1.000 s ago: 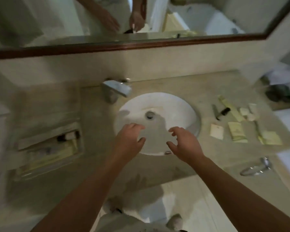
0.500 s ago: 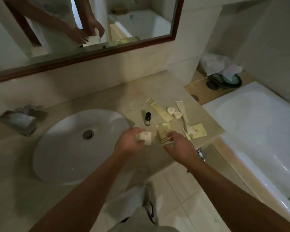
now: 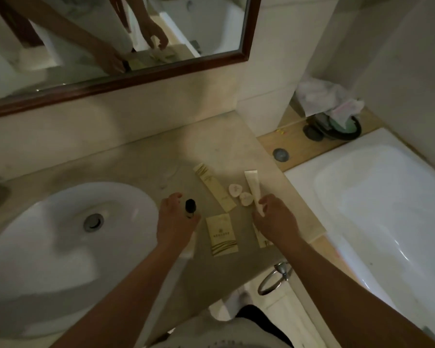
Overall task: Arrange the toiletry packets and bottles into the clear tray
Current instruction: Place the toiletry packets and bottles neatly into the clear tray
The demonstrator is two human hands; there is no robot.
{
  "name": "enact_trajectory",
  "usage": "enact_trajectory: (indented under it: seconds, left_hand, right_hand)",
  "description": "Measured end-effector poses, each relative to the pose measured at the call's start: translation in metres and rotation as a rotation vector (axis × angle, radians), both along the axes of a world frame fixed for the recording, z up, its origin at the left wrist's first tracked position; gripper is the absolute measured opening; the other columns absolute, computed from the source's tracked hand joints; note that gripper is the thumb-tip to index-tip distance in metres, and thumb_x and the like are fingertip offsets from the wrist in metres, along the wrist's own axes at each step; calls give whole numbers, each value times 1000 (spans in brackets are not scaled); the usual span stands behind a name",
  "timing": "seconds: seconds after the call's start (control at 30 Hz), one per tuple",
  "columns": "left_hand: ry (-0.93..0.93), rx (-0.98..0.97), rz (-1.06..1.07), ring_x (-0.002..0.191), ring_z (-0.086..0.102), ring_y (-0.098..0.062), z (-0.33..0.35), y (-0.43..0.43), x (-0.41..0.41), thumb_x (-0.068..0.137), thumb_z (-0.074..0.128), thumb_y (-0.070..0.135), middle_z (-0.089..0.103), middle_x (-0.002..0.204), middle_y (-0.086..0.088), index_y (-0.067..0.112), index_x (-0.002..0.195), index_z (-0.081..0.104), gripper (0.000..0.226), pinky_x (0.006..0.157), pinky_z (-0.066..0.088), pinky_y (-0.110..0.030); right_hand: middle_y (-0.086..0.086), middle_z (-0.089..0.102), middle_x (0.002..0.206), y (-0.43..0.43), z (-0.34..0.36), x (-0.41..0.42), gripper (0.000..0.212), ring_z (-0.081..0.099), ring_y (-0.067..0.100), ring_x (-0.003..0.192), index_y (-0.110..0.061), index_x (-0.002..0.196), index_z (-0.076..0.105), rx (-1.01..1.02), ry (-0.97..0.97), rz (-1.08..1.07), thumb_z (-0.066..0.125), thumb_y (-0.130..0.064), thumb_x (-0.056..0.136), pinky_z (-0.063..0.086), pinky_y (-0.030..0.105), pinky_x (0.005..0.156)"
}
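Down on the beige tabletop (image 3: 141,167), beside the white sink (image 3: 60,247), both bare hands work among the scattered toiletries. At the left hand (image 3: 173,222), the small dark-capped bottle (image 3: 190,208) stands between thumb and forefinger, which curl around it; the grip looks closed on its lower part, though the contact itself is partly hidden. A pale edge shows under that palm, too little to name. The right hand (image 3: 274,219) pinches the near end of a white tube (image 3: 253,188), whose far end points away toward the wall. Just left of the tube lie two small round soaps (image 3: 239,194), touching each other. A long cream packet (image 3: 215,188) lies slantwise between the bottle and the soaps. Nearer the body, between the two hands, a flat square packet (image 3: 221,234) with printed lines lies on the tabletop, and another packet (image 3: 261,238) peeks out from under the right wrist. No clear tray appears in this view. A chrome towel ring (image 3: 274,280) hangs below the tabletop's front edge, the white bathtub (image 3: 374,209) sits to the right, and the framed mirror (image 3: 126,79) reflects the arms.
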State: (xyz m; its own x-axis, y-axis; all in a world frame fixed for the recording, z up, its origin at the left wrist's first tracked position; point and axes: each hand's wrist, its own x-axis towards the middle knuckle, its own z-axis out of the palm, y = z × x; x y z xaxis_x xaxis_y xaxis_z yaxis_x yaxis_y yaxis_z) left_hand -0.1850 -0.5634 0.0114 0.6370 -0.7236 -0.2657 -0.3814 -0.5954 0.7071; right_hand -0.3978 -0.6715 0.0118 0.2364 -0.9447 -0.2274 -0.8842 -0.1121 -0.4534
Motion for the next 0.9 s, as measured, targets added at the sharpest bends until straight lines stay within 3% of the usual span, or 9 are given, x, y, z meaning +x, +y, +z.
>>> enact_trajectory:
  seconds: [0.13, 0.23, 0.3, 0.37, 0.5, 0.63, 0.73, 0.83, 0.9]
  left_hand:
    - [121, 15, 75, 103, 59, -23, -11, -9, -1, 73, 75, 24, 54, 121, -3, 24, 127, 47, 60, 77, 58, -48]
    - [103, 21, 114, 84, 65, -20, -14, -13, -8, 76, 72, 18, 66, 93, -2, 23, 98, 61, 25, 69, 56, -38]
    - [97, 52, 136, 76, 62, -16, -16, -15, -11, 80, 70, 20, 66, 87, 0, 19, 96, 62, 18, 62, 48, -29]
    - [90, 56, 179, 79, 61, -18, -15, -16, -15, 81, 69, 21, 63, 86, 1, 18, 98, 63, 19, 61, 42, -26]
    - [15, 2, 214, 85, 55, -14, -6, -21, -25, 83, 68, 22, 58, 91, 5, 16, 106, 65, 24, 74, 40, -29]
    - [-12, -14, 226, 90, 58, -18, -2, -22, -33, 81, 69, 28, 60, 94, 3, 19, 105, 65, 26, 80, 47, -35]
    - [4, -44, 277, 91, 59, -15, 4, -19, -40, 81, 70, 32, 64, 98, 3, 20, 108, 64, 30, 80, 46, -32]
    - [-12, -67, 303, 86, 60, -15, 16, -7, -41, 79, 70, 37, 66, 94, 2, 18, 100, 64, 28, 76, 45, -30]
    - [-21, -93, 331, 83, 61, -14, 27, 5, -36, 77, 70, 36, 66, 89, 2, 18, 92, 65, 24, 73, 46, -29]
  right_hand:
    - [9, 59, 111, -22, -15, -1, 42, 60, 29, 101, -13, 114, 53, 3, 38, 39, 64, -42, 86, 47, 36, 82]
    - [11, 58, 108, -36, -22, -2, 48, 60, 32, 99, -10, 110, 50, 2, 124, 93, 63, -49, 85, 46, 37, 77]
    - [11, 58, 104, -44, -26, -4, 49, 60, 32, 96, -11, 107, 48, 47, 119, 119, 64, -51, 83, 47, 37, 74]
    - [9, 58, 103, -50, -27, -4, 50, 60, 32, 95, -12, 105, 48, 74, 66, 111, 64, -53, 82, 48, 39, 75]
    - [9, 56, 109, -58, -27, -2, 55, 58, 30, 98, -12, 113, 48, -40, 67, 166, 64, -54, 82, 48, 39, 78]
    - [9, 61, 101, -67, -23, -1, 47, 62, 31, 88, -12, 110, 48, 186, 99, 181, 61, -49, 85, 50, 37, 69]
    - [11, 64, 97, -67, -18, -1, 40, 62, 30, 83, -10, 105, 51, 199, -21, 164, 64, -42, 85, 49, 36, 67]
    - [16, 66, 107, -62, 1, 7, 31, 64, 34, 91, -8, 115, 50, 96, -129, 138, 60, -22, 89, 46, 33, 70]
    - [13, 65, 107, -49, 23, 23, 31, 64, 32, 91, -12, 119, 48, 59, -229, 172, 58, -19, 91, 46, 32, 69]
